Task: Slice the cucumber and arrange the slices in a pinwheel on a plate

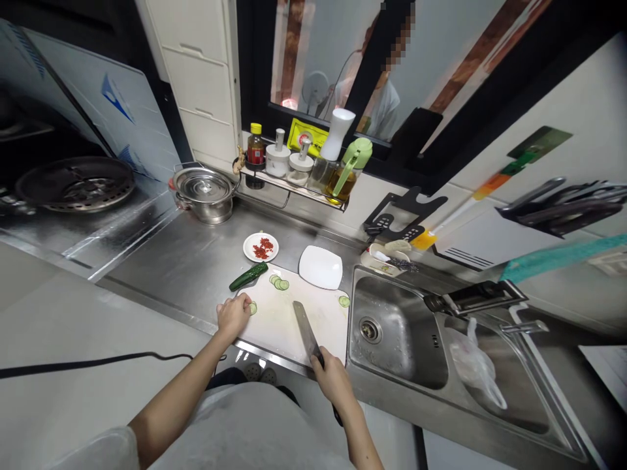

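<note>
In my right hand [333, 378] is a kitchen knife [304, 326], its dark handle gripped and its blade lying over the white cutting board [274, 333]. My left hand [234, 314] is at the board's left edge, fingers drawn together at a cucumber slice [253, 307]; how firmly they hold it is hard to see. Overlapping cucumber slices [279, 282] lie near the top of the board, and another slice [344, 301] sits at its right corner. A dark green piece of cucumber [248, 277] rests at the upper left edge.
Behind the board stand a small plate of chopped red bits [249, 249] and a white square plate [321, 266]. A lidded steel pot [210, 205] is at the back left, a steel sink [392, 346] at the right. A condiment rack [294, 185] hangs above the counter.
</note>
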Motion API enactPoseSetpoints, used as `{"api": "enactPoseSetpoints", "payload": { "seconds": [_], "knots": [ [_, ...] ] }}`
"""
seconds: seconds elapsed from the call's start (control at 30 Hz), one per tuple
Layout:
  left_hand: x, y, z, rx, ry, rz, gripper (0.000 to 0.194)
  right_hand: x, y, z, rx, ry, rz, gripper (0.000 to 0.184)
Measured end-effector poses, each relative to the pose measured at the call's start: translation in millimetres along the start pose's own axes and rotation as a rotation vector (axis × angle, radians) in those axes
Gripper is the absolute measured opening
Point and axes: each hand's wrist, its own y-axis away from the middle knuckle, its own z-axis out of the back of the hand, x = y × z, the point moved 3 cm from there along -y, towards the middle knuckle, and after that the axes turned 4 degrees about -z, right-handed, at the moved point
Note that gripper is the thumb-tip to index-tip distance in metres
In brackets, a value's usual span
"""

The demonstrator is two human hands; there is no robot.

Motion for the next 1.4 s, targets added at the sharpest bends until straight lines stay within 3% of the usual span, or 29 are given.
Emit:
{"api": "enactPoseSetpoints", "payload": {
  "seconds": [0.33, 0.5, 0.63, 0.73, 1.1, 1.23, 1.4],
  "knots": [
    [-5, -3, -1.6, -0.056, -0.017, -0.024, 0.021, -10, 5, -5, -0.001, -0.018, -0.035, 0.033],
    [-49, -19, -8.1, -0.142, 0.045, -0.177, 0.026, -12, 8, -4, -0.005, -0.034, -0.058, 0.031],
    [-85, -41, -17.6, -0.091, -0.013, -0.192, 0.035, -11, 10, -3, -0.006, -0.027, -0.060, 0.030],
    [-95, -53, -21.2, -0.054, -0.076, -0.192, 0.040, -12, 13, -3, -0.016, -0.031, -0.073, 0.030],
    [-99, -56, -20.3, -0.063, -0.105, -0.282, 0.028, -24, 20, -11, -0.005, -0.048, -0.131, 0.033],
    [-95, -56, -20.9, -0.028, 0.056, -0.195, 0.019, -20, 20, -7, -0.021, -0.050, -0.106, 0.031],
    [-74, -45, -24.6, 0.156, 0.252, -0.053, 0.018, -13, 20, -3, 0.017, -0.006, -0.092, 0.029]
  ]
}}
